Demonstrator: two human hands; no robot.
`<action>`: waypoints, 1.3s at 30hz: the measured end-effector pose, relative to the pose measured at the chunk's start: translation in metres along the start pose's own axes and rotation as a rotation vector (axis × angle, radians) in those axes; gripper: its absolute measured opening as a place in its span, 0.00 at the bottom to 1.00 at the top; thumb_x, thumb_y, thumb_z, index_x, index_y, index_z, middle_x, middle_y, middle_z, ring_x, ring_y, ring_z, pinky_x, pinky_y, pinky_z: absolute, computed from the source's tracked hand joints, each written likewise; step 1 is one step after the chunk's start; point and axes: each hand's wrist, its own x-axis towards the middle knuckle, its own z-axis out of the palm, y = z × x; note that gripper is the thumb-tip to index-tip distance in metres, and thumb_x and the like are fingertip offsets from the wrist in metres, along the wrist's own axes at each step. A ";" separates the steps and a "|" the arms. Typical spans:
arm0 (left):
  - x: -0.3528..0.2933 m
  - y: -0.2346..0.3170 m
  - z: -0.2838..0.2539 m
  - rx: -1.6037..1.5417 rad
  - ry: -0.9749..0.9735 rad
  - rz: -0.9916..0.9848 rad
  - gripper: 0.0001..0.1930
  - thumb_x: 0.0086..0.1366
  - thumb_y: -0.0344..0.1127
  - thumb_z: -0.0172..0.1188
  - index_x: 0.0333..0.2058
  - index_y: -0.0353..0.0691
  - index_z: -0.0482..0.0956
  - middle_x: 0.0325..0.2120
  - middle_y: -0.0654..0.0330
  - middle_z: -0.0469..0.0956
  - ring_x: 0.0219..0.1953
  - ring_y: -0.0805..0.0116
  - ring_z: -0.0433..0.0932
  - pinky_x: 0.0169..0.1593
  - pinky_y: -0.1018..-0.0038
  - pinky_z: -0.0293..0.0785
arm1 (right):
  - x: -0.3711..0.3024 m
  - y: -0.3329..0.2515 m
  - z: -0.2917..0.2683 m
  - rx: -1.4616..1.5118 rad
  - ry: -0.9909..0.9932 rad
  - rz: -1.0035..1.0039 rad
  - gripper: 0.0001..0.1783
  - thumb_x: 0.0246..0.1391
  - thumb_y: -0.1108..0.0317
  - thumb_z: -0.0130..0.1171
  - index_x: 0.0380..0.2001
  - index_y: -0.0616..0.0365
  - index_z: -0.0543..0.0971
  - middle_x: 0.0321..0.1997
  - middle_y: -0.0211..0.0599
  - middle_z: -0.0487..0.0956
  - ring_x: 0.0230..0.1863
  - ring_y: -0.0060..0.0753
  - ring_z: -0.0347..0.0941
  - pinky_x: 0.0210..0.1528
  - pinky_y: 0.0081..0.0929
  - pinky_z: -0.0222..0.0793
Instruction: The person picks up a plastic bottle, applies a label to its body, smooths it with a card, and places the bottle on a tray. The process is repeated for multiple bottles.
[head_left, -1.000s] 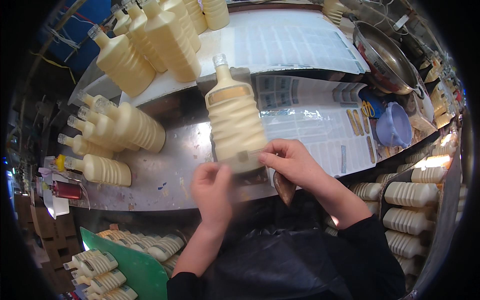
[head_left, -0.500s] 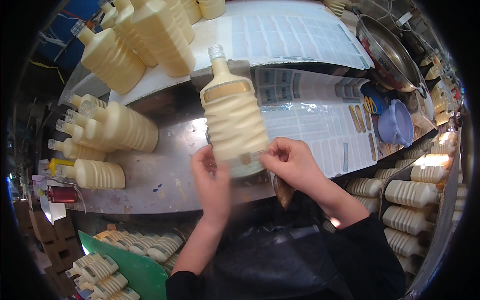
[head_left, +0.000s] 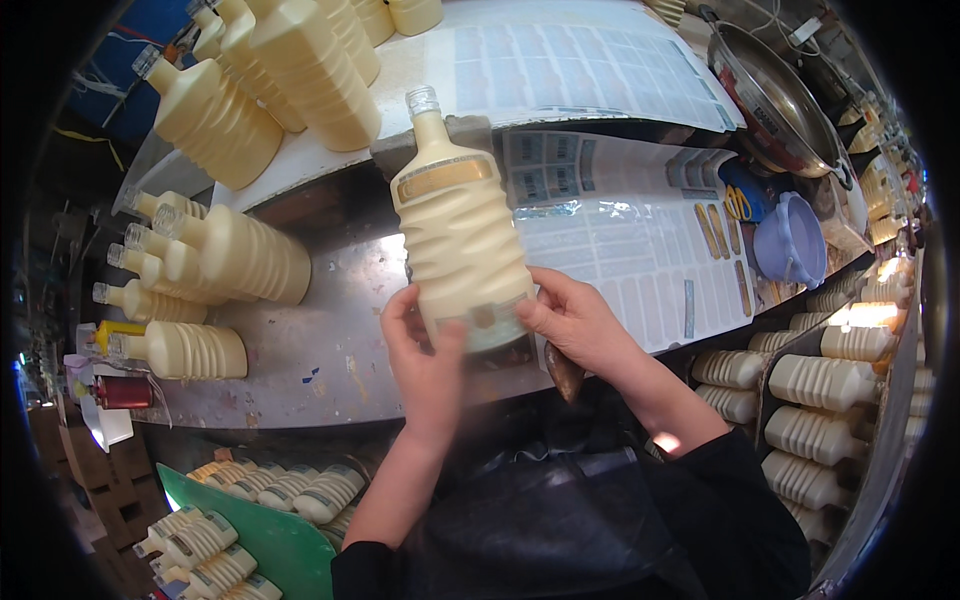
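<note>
A cream bottle (head_left: pixel 462 230) with wavy ribs and a clear neck lies before me, its neck pointing away. It has a gold label (head_left: pixel 446 177) at its shoulder and a greyish label strip (head_left: pixel 484 316) across its lower front. My left hand (head_left: pixel 428 350) grips the bottle's lower left side, the thumb at the strip's left end and a little blurred. On the other side my right hand (head_left: pixel 568 318) holds the lower right side, its thumb on the strip's right end. Just below that hand a brown pointed thing (head_left: pixel 564 374) shows; I cannot tell what it is.
Cream bottles (head_left: pixel 255 250) lie on the left of the metal table (head_left: pixel 320 360); others stand behind. Label sheets (head_left: pixel 620 235) spread to the right, with scissors (head_left: pixel 738 203), a lilac bucket (head_left: pixel 790 240) and a large metal pan (head_left: pixel 775 100). Bottles fill a rack (head_left: pixel 760 400) at lower right.
My right fingers have gone from pinching the strip's right end to wrapping the bottle's side, thumb on the strip. The left thumb has moved onto the strip. The bottle sits slightly further left in view.
</note>
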 end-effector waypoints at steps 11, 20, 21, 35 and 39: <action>0.001 -0.002 -0.001 -0.054 -0.009 -0.026 0.33 0.62 0.36 0.67 0.62 0.35 0.64 0.51 0.58 0.71 0.49 0.69 0.70 0.56 0.70 0.68 | -0.001 -0.001 0.002 -0.010 -0.013 -0.033 0.31 0.62 0.55 0.66 0.62 0.63 0.75 0.29 0.21 0.75 0.29 0.10 0.63 0.31 0.15 0.63; 0.002 -0.002 0.000 -0.063 -0.006 -0.015 0.32 0.63 0.36 0.67 0.62 0.36 0.64 0.50 0.58 0.71 0.49 0.70 0.70 0.55 0.71 0.68 | 0.000 -0.002 0.005 0.007 0.027 -0.029 0.29 0.58 0.55 0.67 0.57 0.62 0.78 0.27 0.27 0.77 0.30 0.17 0.70 0.33 0.21 0.68; 0.002 -0.002 0.000 -0.063 -0.005 -0.015 0.32 0.62 0.36 0.67 0.62 0.36 0.65 0.50 0.58 0.71 0.49 0.70 0.70 0.55 0.71 0.68 | 0.000 0.000 0.005 0.004 0.038 -0.025 0.29 0.56 0.55 0.68 0.56 0.61 0.79 0.27 0.31 0.79 0.30 0.20 0.74 0.34 0.25 0.72; 0.000 0.000 -0.011 -0.315 -0.131 -0.016 0.25 0.73 0.32 0.55 0.66 0.34 0.64 0.59 0.53 0.72 0.61 0.65 0.71 0.66 0.67 0.65 | 0.003 0.017 -0.005 0.047 -0.067 -0.144 0.32 0.69 0.57 0.56 0.70 0.60 0.66 0.45 0.31 0.78 0.42 0.18 0.71 0.48 0.20 0.69; -0.001 -0.004 -0.011 -0.278 -0.125 -0.030 0.28 0.69 0.29 0.60 0.66 0.34 0.64 0.56 0.55 0.74 0.57 0.67 0.73 0.63 0.68 0.68 | 0.001 0.011 0.001 -0.007 -0.005 -0.100 0.32 0.63 0.58 0.61 0.68 0.54 0.70 0.29 0.30 0.78 0.31 0.20 0.73 0.36 0.25 0.72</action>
